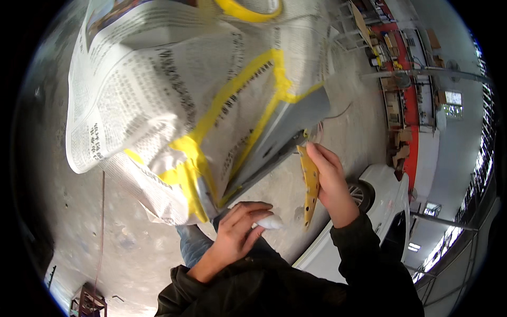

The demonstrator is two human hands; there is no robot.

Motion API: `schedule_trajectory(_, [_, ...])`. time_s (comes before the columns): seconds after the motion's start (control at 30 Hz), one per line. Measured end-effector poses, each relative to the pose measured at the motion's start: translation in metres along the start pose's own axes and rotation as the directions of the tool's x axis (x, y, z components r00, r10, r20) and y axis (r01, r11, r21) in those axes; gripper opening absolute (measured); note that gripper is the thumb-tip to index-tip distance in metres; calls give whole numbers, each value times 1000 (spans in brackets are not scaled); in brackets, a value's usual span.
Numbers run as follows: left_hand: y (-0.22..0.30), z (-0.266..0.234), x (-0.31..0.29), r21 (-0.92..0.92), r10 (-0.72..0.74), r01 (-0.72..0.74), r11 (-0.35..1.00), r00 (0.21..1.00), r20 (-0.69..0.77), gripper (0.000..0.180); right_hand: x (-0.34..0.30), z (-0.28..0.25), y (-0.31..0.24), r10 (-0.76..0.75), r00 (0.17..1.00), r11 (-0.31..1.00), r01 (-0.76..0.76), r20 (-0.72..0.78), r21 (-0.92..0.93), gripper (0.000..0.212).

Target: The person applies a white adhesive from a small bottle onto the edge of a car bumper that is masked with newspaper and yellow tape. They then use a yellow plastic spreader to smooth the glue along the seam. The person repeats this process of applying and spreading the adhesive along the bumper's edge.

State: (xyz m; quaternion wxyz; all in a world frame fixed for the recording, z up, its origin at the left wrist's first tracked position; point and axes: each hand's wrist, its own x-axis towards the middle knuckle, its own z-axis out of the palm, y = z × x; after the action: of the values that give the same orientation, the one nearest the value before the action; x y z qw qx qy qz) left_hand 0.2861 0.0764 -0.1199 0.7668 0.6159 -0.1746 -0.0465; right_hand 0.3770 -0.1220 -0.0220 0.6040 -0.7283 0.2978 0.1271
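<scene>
My right hand (331, 171) pinches a yellow strip with dark holes, which looks like perforated sandpaper (310, 185), beside the lower edge of a grey panel (285, 127). My left hand (240, 230) is closed around a small white object with a rounded end (270, 222); its kind is unclear. Newspaper (158, 90) covers much of the large piece in front of me, stuck down along the grey panel by yellow masking tape (227, 95). Small dark openings show in the panel near my right hand.
A white car (348, 227) stands close on my right. At the top, a yellow ring (251, 10) shows against the newspaper. Shelves with boxes (396, 105) line the red-banded wall at right. A reddish metal frame (88, 302) and a thin hose or cord (102, 227) are at lower left.
</scene>
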Motion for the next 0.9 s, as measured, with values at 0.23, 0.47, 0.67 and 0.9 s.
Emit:
schedule_trajectory(0.23, [27, 11, 3, -11, -3, 3, 1000, 998, 61, 30, -29, -22, -5, 303, 807, 752, -529, 506, 393, 15])
schedule_trajectory(0.47, [39, 33, 9, -26, -152, 150, 988, 983, -106, 26, -36, -44, 21, 334, 585, 703, -677, 739, 218, 18])
schedule_trajectory(0.67, [56, 45, 22, 131, -61, 72, 989, 994, -89, 18, -42, -44, 26, 454, 499, 744, -668, 738, -6, 19])
schedule_trajectory(0.9, [60, 57, 16, 265, -160, 140, 954, 986, 54, 42, -37, -49, 50, 488, 400, 799, -562, 776, -213, 27])
